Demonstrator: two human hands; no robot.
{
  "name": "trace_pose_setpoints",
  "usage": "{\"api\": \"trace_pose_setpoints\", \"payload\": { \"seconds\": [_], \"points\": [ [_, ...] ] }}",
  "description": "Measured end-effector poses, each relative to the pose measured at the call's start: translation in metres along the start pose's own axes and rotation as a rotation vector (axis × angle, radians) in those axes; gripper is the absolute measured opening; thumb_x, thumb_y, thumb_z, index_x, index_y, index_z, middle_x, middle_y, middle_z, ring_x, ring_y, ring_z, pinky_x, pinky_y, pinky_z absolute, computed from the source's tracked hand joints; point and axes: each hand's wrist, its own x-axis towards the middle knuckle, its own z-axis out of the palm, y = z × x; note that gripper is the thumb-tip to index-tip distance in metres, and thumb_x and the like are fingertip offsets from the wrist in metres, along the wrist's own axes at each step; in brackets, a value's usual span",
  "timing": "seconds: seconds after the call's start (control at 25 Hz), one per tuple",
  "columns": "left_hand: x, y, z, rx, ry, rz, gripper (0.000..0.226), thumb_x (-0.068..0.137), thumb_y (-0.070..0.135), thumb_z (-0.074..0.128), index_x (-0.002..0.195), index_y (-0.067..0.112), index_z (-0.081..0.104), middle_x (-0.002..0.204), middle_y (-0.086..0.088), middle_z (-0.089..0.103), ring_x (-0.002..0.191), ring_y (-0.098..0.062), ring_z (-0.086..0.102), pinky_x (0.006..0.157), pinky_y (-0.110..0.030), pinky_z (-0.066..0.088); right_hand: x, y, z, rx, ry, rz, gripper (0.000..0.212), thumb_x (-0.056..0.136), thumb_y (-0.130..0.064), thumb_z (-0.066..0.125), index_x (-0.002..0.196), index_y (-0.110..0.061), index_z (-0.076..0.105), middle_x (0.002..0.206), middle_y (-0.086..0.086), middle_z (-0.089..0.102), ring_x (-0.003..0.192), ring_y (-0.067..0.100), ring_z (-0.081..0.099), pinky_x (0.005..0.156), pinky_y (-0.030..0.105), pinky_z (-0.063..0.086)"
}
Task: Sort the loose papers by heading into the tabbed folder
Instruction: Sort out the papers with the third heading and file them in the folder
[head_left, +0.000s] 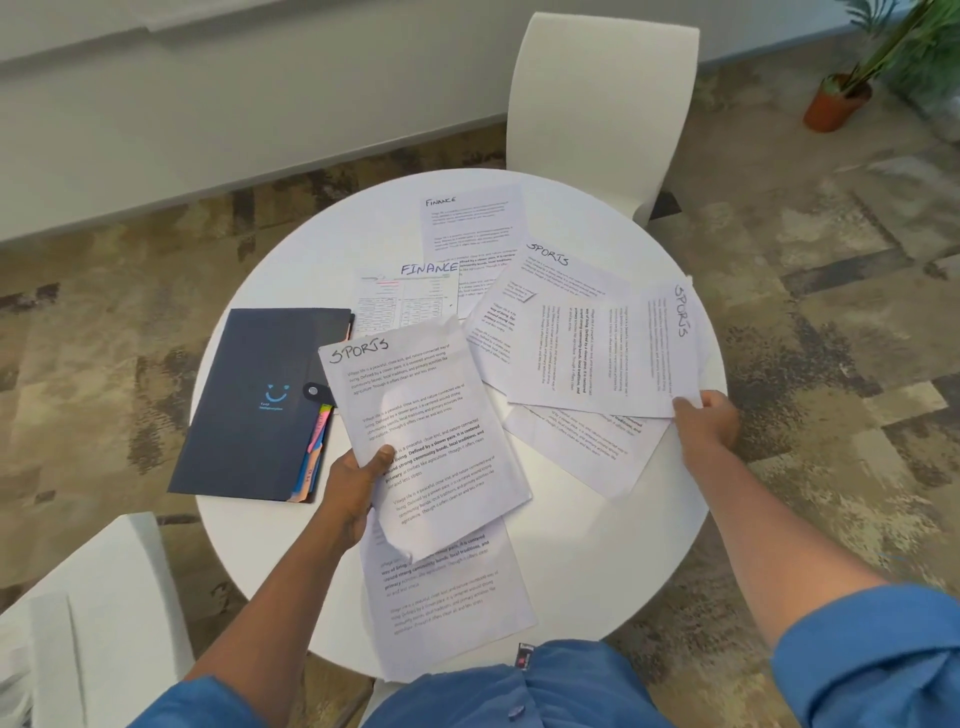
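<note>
The left hand (358, 480) grips a sheet headed SPORTS (426, 431) by its lower left edge, thumb on the printed face and fingers curled behind, lifting it off the round white table (597, 561) at about seven o'clock from the table's centre. The right hand (704, 423) pinches the corner of a second SPORTS sheet (602, 353), which lies turned sideways at about three o'clock, its heading running down the far right edge. A third sheet with a SPORTS heading (550, 270) lies partly under that one, toward one o'clock. Two pages headed FINANCE sit toward twelve o'clock: a text page (470, 221) farthest away and, nearer, a page with tables (405, 301) whose lower part is hidden by the lifted sheet. Another printed page (582, 447) pokes out from under the sideways sheet at about four o'clock, and one more (447, 603) lies at six o'clock, overhanging the near edge; neither heading is visible.

The dark blue folder (249, 400) lies closed at nine o'clock, its snap strap fastened, with coloured tabs (317, 447) sticking out along its right side. Its right edge is just beside the lifted sheet.

A white chair (597, 109) stands beyond the table at twelve o'clock, and a potted plant (841, 98) is on the carpet at two o'clock.
</note>
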Motion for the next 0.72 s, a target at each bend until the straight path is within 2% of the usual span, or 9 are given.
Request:
{"api": "trace_pose_setpoints", "payload": {
  "seconds": [0.08, 0.2, 0.32, 0.44, 0.52, 0.6, 0.72],
  "points": [
    [0.000, 0.000, 0.001, -0.024, -0.003, -0.014, 0.027, 0.093, 0.017, 0.064, 0.120, 0.015, 0.061, 0.109, -0.006, 0.072, 0.098, -0.027, 0.069, 0.078, -0.039, 0.056, -0.002, -0.009, -0.005, 0.121, -0.021, -0.022, 0.020, 0.089, -0.015, 0.064, 0.108, -0.009, 0.064, 0.106, 0.012, 0.067, 0.092, 0.032, 0.067, 0.074, 0.039, 0.059],
    [-0.001, 0.000, 0.001, -0.033, -0.009, 0.007, 0.031, 0.093, 0.019, 0.064, 0.123, 0.013, 0.060, 0.112, -0.008, 0.071, 0.098, -0.026, 0.069, 0.078, -0.038, 0.055, -0.009, -0.034, -0.017, 0.202, -0.087, -0.155, 0.019, 0.096, -0.016, 0.059, 0.112, -0.008, 0.064, 0.101, 0.011, 0.067, 0.076, 0.024, 0.065, 0.060, 0.031, 0.054],
    [-0.006, 0.001, -0.003, -0.040, -0.005, 0.028, 0.026, 0.094, 0.020, 0.064, 0.119, 0.017, 0.061, 0.110, -0.006, 0.071, 0.096, -0.024, 0.068, 0.077, -0.036, 0.054, -0.018, -0.054, -0.024, 0.239, -0.112, -0.253, 0.019, 0.097, -0.020, 0.058, 0.111, -0.009, 0.065, 0.095, 0.010, 0.067, 0.072, 0.020, 0.062, 0.057, 0.030, 0.050],
    [-0.008, 0.000, -0.013, -0.046, 0.014, 0.031, 0.018, 0.094, 0.020, 0.064, 0.112, 0.022, 0.064, 0.110, -0.006, 0.072, 0.100, -0.030, 0.069, 0.088, -0.046, 0.055, -0.029, -0.071, -0.028, 0.283, -0.170, -0.295, 0.024, 0.095, -0.023, 0.061, 0.113, -0.007, 0.065, 0.092, 0.009, 0.065, 0.070, 0.015, 0.060, 0.058, 0.029, 0.051],
    [-0.010, -0.002, -0.021, -0.052, 0.028, 0.049, 0.024, 0.095, 0.019, 0.063, 0.119, 0.021, 0.063, 0.115, -0.008, 0.072, 0.103, -0.033, 0.068, 0.091, -0.050, 0.054, -0.036, -0.083, -0.029, 0.328, -0.213, -0.307, 0.027, 0.094, -0.026, 0.063, 0.111, -0.005, 0.066, 0.091, 0.009, 0.064, 0.073, 0.016, 0.059, 0.061, 0.032, 0.052],
    [-0.015, -0.004, -0.027, -0.060, 0.047, 0.074, 0.033, 0.095, 0.018, 0.063, 0.128, 0.019, 0.060, 0.117, -0.007, 0.071, 0.102, -0.031, 0.068, 0.087, -0.045, 0.055, -0.043, -0.093, -0.029, 0.356, -0.221, -0.317, 0.028, 0.095, -0.028, 0.061, 0.106, -0.002, 0.065, 0.090, 0.008, 0.061, 0.078, 0.018, 0.056, 0.065, 0.035, 0.051],
    [-0.024, -0.009, -0.036, -0.029, 0.080, 0.119, 0.035, 0.096, 0.018, 0.062, 0.130, 0.018, 0.058, 0.116, -0.006, 0.070, 0.100, -0.028, 0.068, 0.080, -0.040, 0.056, -0.057, -0.105, -0.029, 0.364, -0.204, -0.338, 0.023, 0.099, -0.026, 0.055, 0.109, -0.007, 0.063, 0.093, 0.003, 0.061, 0.080, 0.015, 0.055, 0.064, 0.026, 0.047]
  ]
}}
